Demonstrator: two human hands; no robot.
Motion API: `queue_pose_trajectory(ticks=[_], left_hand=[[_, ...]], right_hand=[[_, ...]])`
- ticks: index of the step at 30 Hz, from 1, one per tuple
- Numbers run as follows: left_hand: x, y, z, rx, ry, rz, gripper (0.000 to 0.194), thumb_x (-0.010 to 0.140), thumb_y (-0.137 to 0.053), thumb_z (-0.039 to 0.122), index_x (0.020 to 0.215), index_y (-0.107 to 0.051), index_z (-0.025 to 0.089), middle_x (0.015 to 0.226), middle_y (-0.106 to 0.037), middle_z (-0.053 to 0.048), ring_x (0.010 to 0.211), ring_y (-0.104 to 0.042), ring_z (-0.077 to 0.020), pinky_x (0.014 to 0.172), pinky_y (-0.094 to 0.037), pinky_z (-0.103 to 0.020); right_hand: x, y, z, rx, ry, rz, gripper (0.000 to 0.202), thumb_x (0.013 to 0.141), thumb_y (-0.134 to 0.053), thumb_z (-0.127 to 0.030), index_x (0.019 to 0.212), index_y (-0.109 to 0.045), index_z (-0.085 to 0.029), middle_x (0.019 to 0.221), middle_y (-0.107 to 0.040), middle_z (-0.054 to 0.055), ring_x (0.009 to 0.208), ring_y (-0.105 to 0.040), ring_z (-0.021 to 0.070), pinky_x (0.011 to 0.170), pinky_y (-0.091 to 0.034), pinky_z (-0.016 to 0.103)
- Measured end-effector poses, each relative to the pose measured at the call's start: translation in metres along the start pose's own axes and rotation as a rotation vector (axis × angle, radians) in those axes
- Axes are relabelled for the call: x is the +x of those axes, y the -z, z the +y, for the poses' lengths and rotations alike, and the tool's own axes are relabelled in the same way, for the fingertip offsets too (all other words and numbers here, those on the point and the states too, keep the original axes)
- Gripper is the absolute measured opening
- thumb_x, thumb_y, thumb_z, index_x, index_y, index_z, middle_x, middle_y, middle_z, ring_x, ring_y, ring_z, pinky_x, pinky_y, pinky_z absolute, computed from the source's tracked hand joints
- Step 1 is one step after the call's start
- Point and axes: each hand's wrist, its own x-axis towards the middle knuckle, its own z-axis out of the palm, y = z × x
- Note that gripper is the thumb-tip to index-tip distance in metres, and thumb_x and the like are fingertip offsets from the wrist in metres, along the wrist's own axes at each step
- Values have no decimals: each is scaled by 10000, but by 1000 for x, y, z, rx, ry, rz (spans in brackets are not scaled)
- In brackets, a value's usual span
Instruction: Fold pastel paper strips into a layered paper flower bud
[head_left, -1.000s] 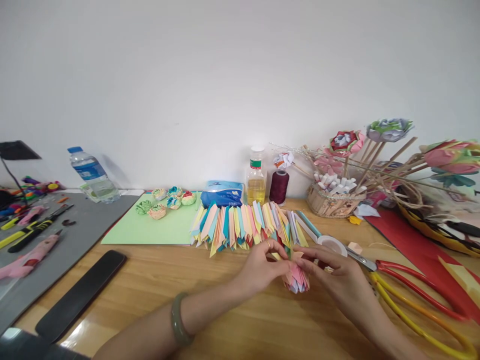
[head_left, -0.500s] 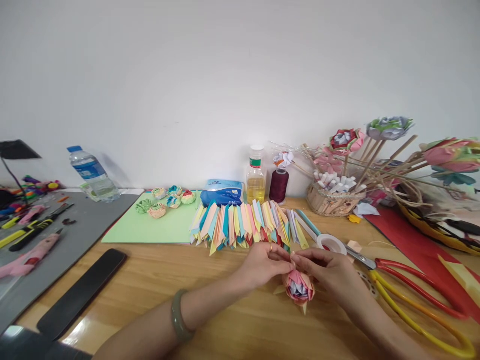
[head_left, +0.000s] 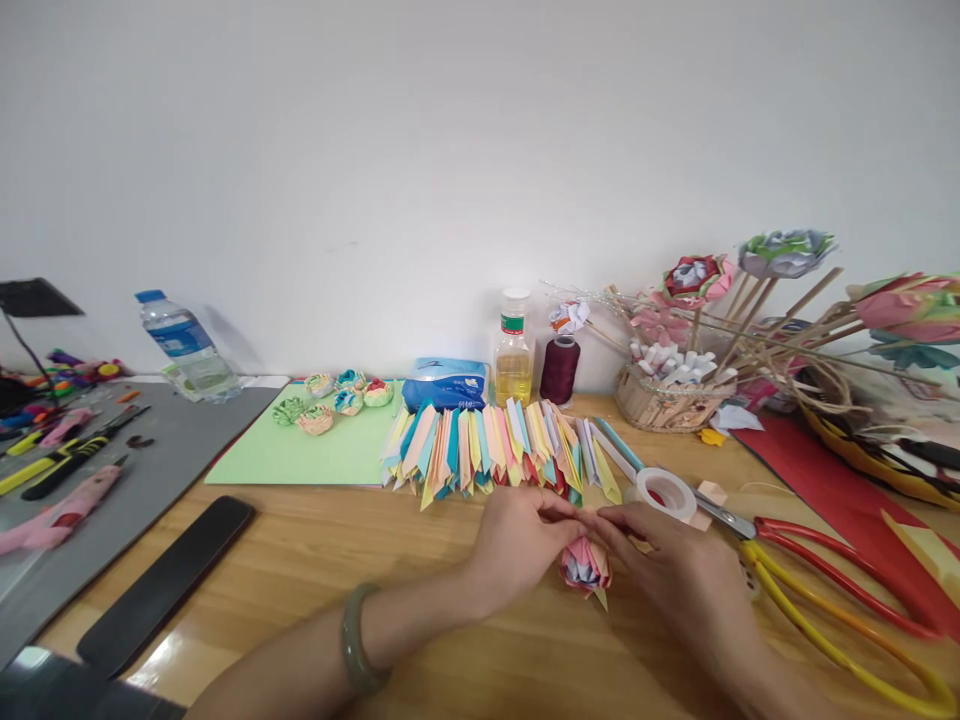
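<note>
**Two-handed pinch on small pink-and-lilac folded-paper flower [head_left: 585,568]**

Clock centred on the flower, 12 toward the wall.

Gripping at its 12 o'clock edge: bare left hand [head_left: 521,545] in from 9, bare right hand [head_left: 681,570] in from 3, thumbs and fingertips bunched narrow and meeting. Can't see exact contact behind the knuckles. Probably pinched at the rear to stop folds springing apart and leave petals uncrushed. Tilted bloom-face toward the wearer, pale pointed tip poking out at 5. Held low over glossy wood-grain tabletop [head_left: 360,540]; can't tell if touching.

Materials: thin creased paper, layered into a cup shape, pink outside, lilac inside. Same sharp creasing in fanned row of multicoloured folded-paper strips [head_left: 480,450], arcing 10 to 12, likely lined up for easy picking.

At 2: white ring-shaped roll [head_left: 685,492], maybe tape. At 3: steel scissors with red-and-yellow looped handles [head_left: 780,528], blades aimed at the roll, probably parked for right-hand reach. At 11: clear bottle of yellow liquid [head_left: 513,375]. Near 12: maroon thread cone [head_left: 559,372]. At 1: rough woven basket [head_left: 667,412] of white rolled pieces [head_left: 671,365]. Set back by the wall, presumably out of the hands' way.
</note>
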Motion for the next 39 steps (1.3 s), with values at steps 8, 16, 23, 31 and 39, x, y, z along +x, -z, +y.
queue_pose_trajectory(ticks=[8, 16, 23, 31, 39], left_hand=[[-4, 6, 11, 185, -220, 76, 75, 690, -581, 217, 705, -642, 177, 730, -654, -18, 719, -573, -147, 705, -433, -266], [3, 13, 15, -178, -104, -108, 169, 628, -643, 244, 715, -540, 142, 720, -569, -12, 671, -528, -106, 617, -415, -221], [5, 15, 16, -231, -55, -167, 218, 575, -681, 262, 637, -515, 135, 635, -515, 22, 578, -470, -75, 559, -376, -204], [8, 20, 13, -204, 5, -259, 184, 566, -676, 265, 662, -606, 125, 649, -578, 5, 590, -507, -93, 597, -399, -223], [12, 19, 5, -92, -37, -176, 141, 582, -662, 255, 643, -635, 130, 626, -608, -4, 590, -524, -105, 602, -415, -228]], right_hand=[[5, 5, 0, 216, 71, -178, 245, 822, -457, -391, 723, -586, -207, 654, -626, 6, 619, -565, 148, 571, -409, 238], [13, 11, 0, 613, -49, -442, 236, 841, -425, -402, 783, -529, -198, 719, -567, 3, 688, -530, 149, 623, -417, 243], [12, 7, 4, 661, -61, -491, 200, 835, -447, -390, 810, -519, -206, 736, -530, -8, 693, -489, 138, 602, -385, 236], [14, 8, 5, 743, -133, -508, 216, 812, -477, -396, 790, -531, -187, 690, -510, -15, 649, -488, 128, 580, -393, 237], [15, 4, 5, 708, -189, -544, 217, 784, -521, -377, 781, -558, -163, 715, -565, 7, 669, -526, 137, 609, -413, 252]])
